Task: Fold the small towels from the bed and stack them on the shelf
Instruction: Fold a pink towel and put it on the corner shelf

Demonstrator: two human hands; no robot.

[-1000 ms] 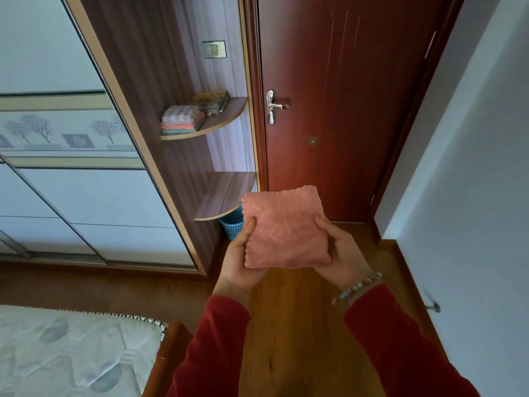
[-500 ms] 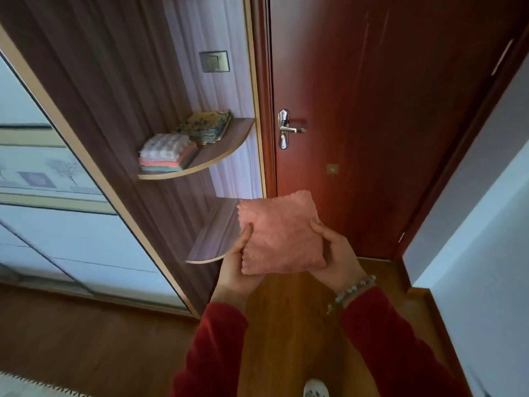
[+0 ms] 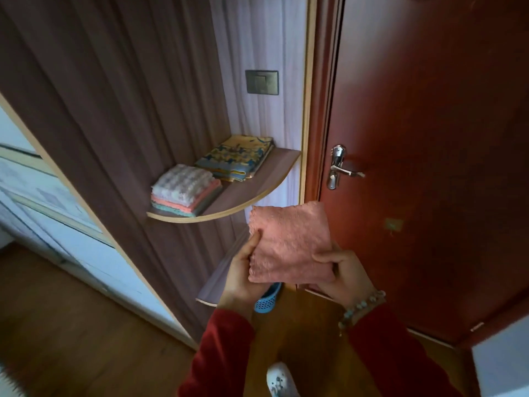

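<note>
I hold a folded pink towel (image 3: pixel 290 242) flat in front of me with both hands. My left hand (image 3: pixel 243 270) grips its left edge, thumb on top. My right hand (image 3: pixel 342 275) grips its lower right corner. Up and to the left, the curved wooden shelf (image 3: pixel 249 196) carries a stack of folded small towels (image 3: pixel 184 189), white on top with pink and teal below. The held towel is below and to the right of that stack, apart from the shelf.
A folded yellow and blue patterned cloth (image 3: pixel 237 156) lies at the back of the same shelf. A lower shelf (image 3: pixel 217 279) sits beside my left hand, with a blue basket (image 3: pixel 266 299) under it. A red door (image 3: pixel 429 167) with a metal handle (image 3: pixel 339 167) stands to the right.
I have come closer to the shelves; they loom larger and the bed has left the view. The pink towel stays held in both hands.
</note>
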